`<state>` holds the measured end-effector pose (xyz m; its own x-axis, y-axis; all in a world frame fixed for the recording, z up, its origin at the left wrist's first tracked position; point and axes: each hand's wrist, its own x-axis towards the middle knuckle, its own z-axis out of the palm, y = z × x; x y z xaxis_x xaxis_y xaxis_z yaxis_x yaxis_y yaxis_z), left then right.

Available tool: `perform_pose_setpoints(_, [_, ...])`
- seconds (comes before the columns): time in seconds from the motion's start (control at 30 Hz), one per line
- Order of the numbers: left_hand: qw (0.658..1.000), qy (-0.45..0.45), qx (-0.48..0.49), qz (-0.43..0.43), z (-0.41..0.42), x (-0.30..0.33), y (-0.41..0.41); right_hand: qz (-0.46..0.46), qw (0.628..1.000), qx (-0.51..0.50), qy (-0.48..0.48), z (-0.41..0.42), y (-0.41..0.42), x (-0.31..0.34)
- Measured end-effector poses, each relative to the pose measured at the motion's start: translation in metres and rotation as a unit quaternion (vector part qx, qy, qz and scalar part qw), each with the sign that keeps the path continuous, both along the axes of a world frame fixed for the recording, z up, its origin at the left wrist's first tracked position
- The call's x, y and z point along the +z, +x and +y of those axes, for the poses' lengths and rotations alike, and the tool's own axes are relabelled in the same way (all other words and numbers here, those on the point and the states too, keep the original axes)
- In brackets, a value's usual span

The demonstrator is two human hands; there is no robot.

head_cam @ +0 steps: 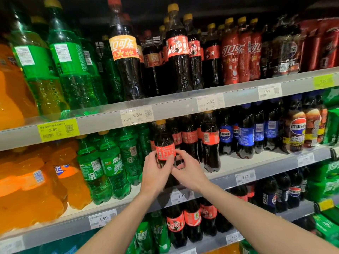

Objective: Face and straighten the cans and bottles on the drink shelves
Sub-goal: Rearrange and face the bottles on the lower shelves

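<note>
Between the 2 hands, a cola bottle (164, 143) is standing at the front of the middle shelf (256, 173). The left hand (156, 169) and right hand (187, 169) are curling their fingers around it. It looks like the person is turning it. Next, its red label should face out, in line with the colas just right of the hands.
</note>
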<state>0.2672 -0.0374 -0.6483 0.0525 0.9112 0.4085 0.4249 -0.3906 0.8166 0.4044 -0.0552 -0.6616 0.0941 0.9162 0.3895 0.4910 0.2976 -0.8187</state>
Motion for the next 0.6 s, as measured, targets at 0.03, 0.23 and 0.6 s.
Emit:
perform_pose_setpoints(0.03, [1.0,-0.001,0.005,0.003,0.001,-0.001,0.0,-0.001,1.0,0.006,-0.012,-0.001,0.003,0.0])
perform_pose_setpoints(0.23, [1.0,0.004,0.019,0.016,0.002,-0.009,-0.002,0.031,0.998,-0.059,-0.021,0.01,0.012,0.004])
perform_pose_setpoints(0.6, [0.997,0.06,0.042,0.013,0.015,-0.021,-0.02,0.069,0.991,-0.088,-0.076,0.097,-0.005,0.081])
